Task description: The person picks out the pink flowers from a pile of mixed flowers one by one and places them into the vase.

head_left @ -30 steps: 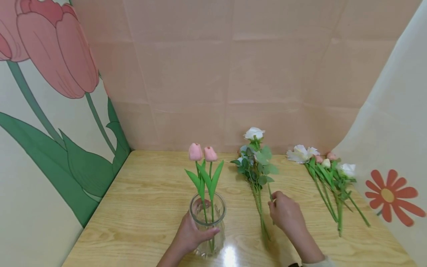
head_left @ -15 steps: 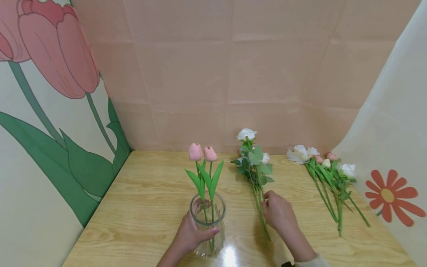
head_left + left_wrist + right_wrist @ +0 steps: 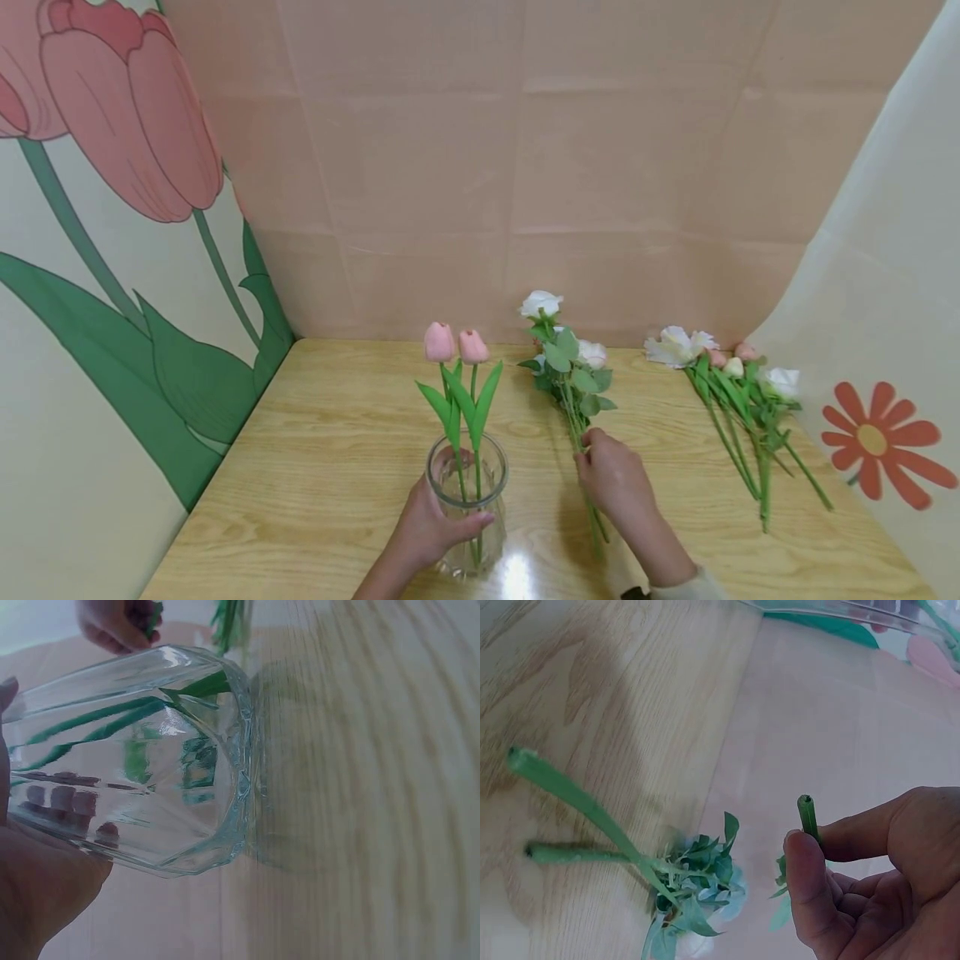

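My left hand (image 3: 431,527) grips the clear glass vase (image 3: 491,500) around its side, thumb at the front. Two pink tulips (image 3: 439,342) with green leaves stand in it. The left wrist view shows their stems through the vase wall (image 3: 172,855), whose base is on the table. To the right, my right hand (image 3: 619,482) pinches a white rose (image 3: 541,303) by its stem (image 3: 808,814) between thumb and finger. The rose leans left, its leaves overlapping several flowers lying behind it, including a pale rose (image 3: 592,355). The other stems (image 3: 581,799) lie below the hand.
A second group of flowers lies at the right of the wooden table (image 3: 337,433), with a white open bloom (image 3: 678,346), tulips and a white rose (image 3: 783,382). A pink cloth (image 3: 390,167) hangs behind; printed cloths stand at both sides.
My right hand has moved left with the white rose, whose bloom has shifted left and uncovered the pale rose behind. My left hand and the vase have stayed put.
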Motion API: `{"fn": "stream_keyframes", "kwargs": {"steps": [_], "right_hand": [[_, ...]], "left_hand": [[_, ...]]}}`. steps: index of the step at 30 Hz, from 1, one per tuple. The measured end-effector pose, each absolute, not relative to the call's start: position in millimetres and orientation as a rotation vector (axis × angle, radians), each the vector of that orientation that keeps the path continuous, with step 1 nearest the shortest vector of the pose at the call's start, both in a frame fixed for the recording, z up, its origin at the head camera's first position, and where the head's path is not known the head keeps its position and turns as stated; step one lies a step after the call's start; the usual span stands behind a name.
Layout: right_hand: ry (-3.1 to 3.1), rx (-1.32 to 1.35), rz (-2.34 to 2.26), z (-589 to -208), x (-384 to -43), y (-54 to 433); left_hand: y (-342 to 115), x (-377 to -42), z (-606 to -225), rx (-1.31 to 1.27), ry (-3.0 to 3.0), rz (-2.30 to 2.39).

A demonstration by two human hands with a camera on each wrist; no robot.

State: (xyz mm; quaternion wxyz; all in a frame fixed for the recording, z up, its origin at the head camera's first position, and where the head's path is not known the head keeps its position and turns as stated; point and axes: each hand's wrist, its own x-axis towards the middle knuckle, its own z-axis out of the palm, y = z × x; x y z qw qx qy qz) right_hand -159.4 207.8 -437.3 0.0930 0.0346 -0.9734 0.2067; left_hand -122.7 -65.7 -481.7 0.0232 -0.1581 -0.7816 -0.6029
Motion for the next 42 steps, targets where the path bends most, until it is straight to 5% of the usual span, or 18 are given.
{"fn": "stream_keyframes", "kwargs": {"steps": [42], "right_hand": [[-2.96,0.113,0.614,-459,-176,182]], "left_hand": [[-67,-123,-483,-0.477,-2.431,-1.889]]}}
